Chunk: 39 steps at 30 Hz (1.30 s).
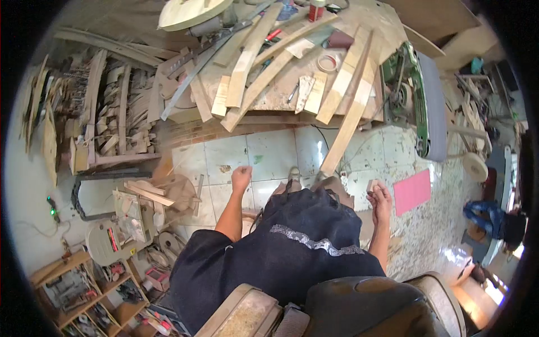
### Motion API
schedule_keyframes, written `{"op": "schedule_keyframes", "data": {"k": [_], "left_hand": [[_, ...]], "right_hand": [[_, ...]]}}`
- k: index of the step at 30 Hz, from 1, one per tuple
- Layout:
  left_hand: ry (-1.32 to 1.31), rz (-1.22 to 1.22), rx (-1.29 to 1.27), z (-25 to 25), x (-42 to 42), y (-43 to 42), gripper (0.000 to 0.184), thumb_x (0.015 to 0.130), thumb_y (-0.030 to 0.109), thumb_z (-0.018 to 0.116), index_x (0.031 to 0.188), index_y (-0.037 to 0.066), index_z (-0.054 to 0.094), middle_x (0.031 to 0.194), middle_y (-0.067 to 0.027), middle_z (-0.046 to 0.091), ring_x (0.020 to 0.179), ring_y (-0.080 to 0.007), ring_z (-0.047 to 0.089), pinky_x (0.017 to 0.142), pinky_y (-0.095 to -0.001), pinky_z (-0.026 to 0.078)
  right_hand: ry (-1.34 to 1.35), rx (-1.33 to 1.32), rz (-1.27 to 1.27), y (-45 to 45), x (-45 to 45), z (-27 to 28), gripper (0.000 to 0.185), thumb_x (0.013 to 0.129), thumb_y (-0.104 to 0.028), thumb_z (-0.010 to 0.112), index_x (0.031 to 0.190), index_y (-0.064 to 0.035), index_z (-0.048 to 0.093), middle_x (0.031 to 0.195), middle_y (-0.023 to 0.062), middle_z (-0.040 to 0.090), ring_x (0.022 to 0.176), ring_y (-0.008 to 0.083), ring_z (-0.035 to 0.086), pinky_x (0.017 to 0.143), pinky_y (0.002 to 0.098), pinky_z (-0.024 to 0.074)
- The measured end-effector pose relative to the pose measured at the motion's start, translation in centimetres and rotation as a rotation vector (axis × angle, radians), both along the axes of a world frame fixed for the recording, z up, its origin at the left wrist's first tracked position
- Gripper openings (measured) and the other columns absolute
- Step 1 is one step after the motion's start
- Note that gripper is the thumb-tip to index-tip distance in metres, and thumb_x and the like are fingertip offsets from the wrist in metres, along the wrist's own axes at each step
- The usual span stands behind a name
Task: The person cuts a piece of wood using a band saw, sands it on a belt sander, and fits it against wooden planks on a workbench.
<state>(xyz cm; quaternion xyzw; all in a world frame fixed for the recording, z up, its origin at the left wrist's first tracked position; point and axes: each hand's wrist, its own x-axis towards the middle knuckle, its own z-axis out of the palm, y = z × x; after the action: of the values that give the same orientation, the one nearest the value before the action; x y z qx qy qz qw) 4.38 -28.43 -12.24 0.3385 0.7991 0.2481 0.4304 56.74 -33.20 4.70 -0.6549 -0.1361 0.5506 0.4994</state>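
My right hand (381, 200), out to the right of my body, is closed round a small light wooden block (371, 186) that sticks up past the fingers. On the left, my left hand (241, 177) hangs over the tiled floor with its fingers curled into a fist, and nothing shows in it. Ahead of me is a workbench (281, 101) with long wooden strips on it. One long wooden strip (349, 126) juts over its front edge, between my two hands. Short wood pieces (315, 94) lie near that edge.
A roll of tape (327, 63) and a metal straightedge (193, 73) lie on the bench. A green machine with a grey belt (429, 106) stands at its right end. Offcuts fill a wooden rack (115, 160) at left. A pink sheet (412, 191) lies on the floor. Another person (494, 219) is far right.
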Motion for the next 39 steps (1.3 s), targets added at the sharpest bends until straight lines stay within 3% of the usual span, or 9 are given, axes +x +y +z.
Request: {"op": "schedule_keyframes", "data": {"k": [2,7,13,16,20,21,24,34,39], "left_hand": [[0.312,-0.079,0.176,1.1,0.4,4.4,0.035,0.086,0.036,0.071,0.092,0.002,0.072,0.086,-0.0137,0.073,0.081,-0.0233,0.07,0.075,-0.0379,0.053],[0.211,0.058,0.473,13.6,4.5,15.7,0.044,0.085,0.038,0.072,0.106,0.0,0.065,0.093,-0.017,0.072,0.089,-0.0307,0.069,0.082,-0.0376,0.052],[0.531,-0.15,0.432,14.4,2.0,27.1,0.081,0.076,0.042,0.078,0.135,-0.005,0.048,0.139,-0.0272,0.05,0.128,-0.0387,0.049,0.106,-0.0457,0.04],[0.488,-0.221,0.191,13.9,0.8,31.9,0.092,0.071,0.046,0.079,0.139,-0.006,0.044,0.141,-0.0287,0.046,0.132,-0.04,0.045,0.108,-0.0476,0.038],[0.546,-0.355,0.033,12.8,-0.4,35.8,0.095,0.066,0.052,0.08,0.134,-0.005,0.047,0.13,-0.0269,0.055,0.124,-0.0402,0.052,0.104,-0.0484,0.042],[0.594,-0.313,0.156,12.2,-0.6,36.2,0.077,0.063,0.046,0.082,0.116,-0.004,0.056,0.113,-0.0274,0.064,0.11,-0.0415,0.061,0.094,-0.0482,0.048],[0.368,-0.337,0.178,11.8,-2.1,36.9,0.073,0.064,0.044,0.079,0.116,-0.002,0.055,0.125,-0.0264,0.058,0.119,-0.0412,0.055,0.098,-0.0462,0.046],[0.041,-0.245,0.462,17.6,-3.1,29.5,0.05,0.069,0.024,0.081,0.104,0.0,0.055,0.096,-0.0223,0.07,0.093,-0.0398,0.068,0.081,-0.0455,0.052],[0.098,-0.342,0.641,19.8,-3.1,26.1,0.051,0.07,0.023,0.081,0.105,0.002,0.051,0.09,-0.0214,0.067,0.085,-0.0409,0.066,0.074,-0.0462,0.051]], "right_hand": [[0.085,0.029,0.066,2.4,-1.2,-0.2,0.039,0.092,-0.017,0.069,0.127,-0.0022,0.06,0.099,0.0057,0.066,0.085,0.015,0.065,0.072,0.0278,0.057],[0.291,0.036,0.154,8.2,-2.4,-2.0,0.039,0.094,-0.013,0.065,0.13,-0.0013,0.057,0.108,0.0101,0.067,0.085,0.0179,0.067,0.073,0.0285,0.0594],[0.324,0.067,0.116,11.6,-3.0,-0.9,0.042,0.095,-0.013,0.064,0.134,-0.001,0.054,0.106,0.0097,0.068,0.085,0.0174,0.067,0.075,0.0288,0.0597],[0.255,0.058,0.064,12.1,-4.0,0.8,0.043,0.095,-0.013,0.064,0.135,-0.0016,0.054,0.105,0.0097,0.068,0.085,0.0173,0.067,0.076,0.029,0.0596],[0.217,0.088,-0.132,12.5,-6.5,0.3,0.043,0.095,-0.012,0.063,0.135,-0.0026,0.055,0.108,0.008,0.067,0.087,0.019,0.067,0.078,0.0294,0.059],[0.22,0.099,-0.202,12.7,-8.0,0.5,0.04,0.095,-0.012,0.063,0.133,-0.0024,0.056,0.11,0.0077,0.067,0.089,0.019,0.066,0.077,0.0299,0.059],[0.283,0.111,-0.251,12.5,-12.8,-1.0,0.038,0.095,-0.012,0.063,0.131,-0.0021,0.056,0.111,0.0086,0.066,0.089,0.0188,0.066,0.078,0.0301,0.0588],[0.151,0.158,0.017,22.3,-26.9,6.2,0.038,0.094,-0.013,0.065,0.13,-0.0006,0.058,0.114,0.0101,0.066,0.096,0.0197,0.066,0.083,0.0322,0.0572],[0.142,0.256,0.122,25.2,-28.7,6.4,0.04,0.094,-0.012,0.066,0.131,-0.0017,0.058,0.086,-0.0021,0.059,0.079,0.0074,0.06,0.08,0.029,0.0568]]}}
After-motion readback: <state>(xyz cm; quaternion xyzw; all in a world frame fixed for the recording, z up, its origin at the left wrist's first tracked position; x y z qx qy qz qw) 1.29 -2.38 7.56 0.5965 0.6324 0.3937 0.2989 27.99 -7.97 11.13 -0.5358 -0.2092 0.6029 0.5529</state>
